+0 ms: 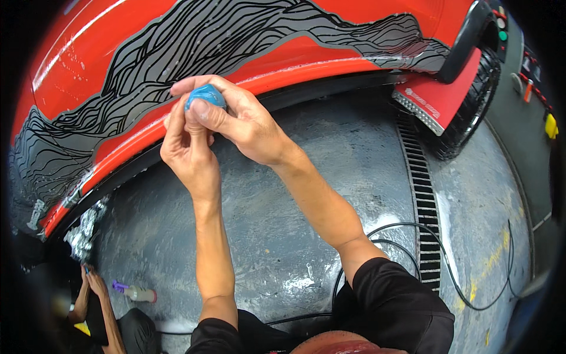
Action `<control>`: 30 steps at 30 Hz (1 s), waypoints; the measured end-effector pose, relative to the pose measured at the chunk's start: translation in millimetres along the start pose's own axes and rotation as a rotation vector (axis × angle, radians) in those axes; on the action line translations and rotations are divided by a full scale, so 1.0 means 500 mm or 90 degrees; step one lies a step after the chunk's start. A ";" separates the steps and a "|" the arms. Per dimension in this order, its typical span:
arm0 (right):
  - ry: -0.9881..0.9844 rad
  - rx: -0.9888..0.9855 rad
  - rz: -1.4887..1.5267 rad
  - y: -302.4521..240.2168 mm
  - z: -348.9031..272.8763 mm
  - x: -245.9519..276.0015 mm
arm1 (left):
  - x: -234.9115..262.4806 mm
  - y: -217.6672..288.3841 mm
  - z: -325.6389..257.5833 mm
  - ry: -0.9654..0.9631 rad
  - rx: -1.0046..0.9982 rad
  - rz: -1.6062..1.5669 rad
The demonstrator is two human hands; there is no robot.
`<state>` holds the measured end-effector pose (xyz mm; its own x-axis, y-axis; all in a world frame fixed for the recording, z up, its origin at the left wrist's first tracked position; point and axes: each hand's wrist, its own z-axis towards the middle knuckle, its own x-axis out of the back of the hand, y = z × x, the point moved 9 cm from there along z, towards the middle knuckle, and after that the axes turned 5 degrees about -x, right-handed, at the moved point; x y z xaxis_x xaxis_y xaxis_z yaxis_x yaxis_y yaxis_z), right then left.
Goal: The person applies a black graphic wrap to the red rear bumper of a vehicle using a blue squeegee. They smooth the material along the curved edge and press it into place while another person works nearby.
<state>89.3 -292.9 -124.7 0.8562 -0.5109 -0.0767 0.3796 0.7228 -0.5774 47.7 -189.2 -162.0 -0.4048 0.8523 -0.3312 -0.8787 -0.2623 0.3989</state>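
A glossy blue lump of detailing clay [206,96] is pinched between my two hands, in front of the car's side. My right hand [250,121] presses its thumb onto the near face of the lump, with the fingers curled over the far side. From below and left, my left hand [191,156] closes its fingers on the same lump; some of its fingertips are hidden. Just beyond both hands is the red car body [300,56], with a grey and black wavy-line graphic [194,47] along it and water drops on the paint.
A wheel [474,112] with a red mud flap [433,94] stands at the right. A drain grate [421,189] and a black hose [436,236] cross the floor. At lower left, another person's hands [94,283] are near a spray bottle [138,293].
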 end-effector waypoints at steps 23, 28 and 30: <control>0.055 0.046 -0.062 -0.125 -0.098 0.261 | -0.297 0.070 0.001 -0.291 -0.235 0.350; 0.062 0.064 -0.092 -0.094 -0.084 0.251 | -0.259 0.058 0.005 -0.272 -0.182 0.310; 0.074 0.088 -0.119 -0.078 -0.077 0.239 | -0.237 0.051 0.012 -0.264 -0.169 0.321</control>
<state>163.4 -400.3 -142.7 0.7236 -0.6859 -0.0769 0.5785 0.6635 -0.4744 74.7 -294.1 -107.4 -0.6958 0.6860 0.2129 -0.6626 -0.7274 0.1783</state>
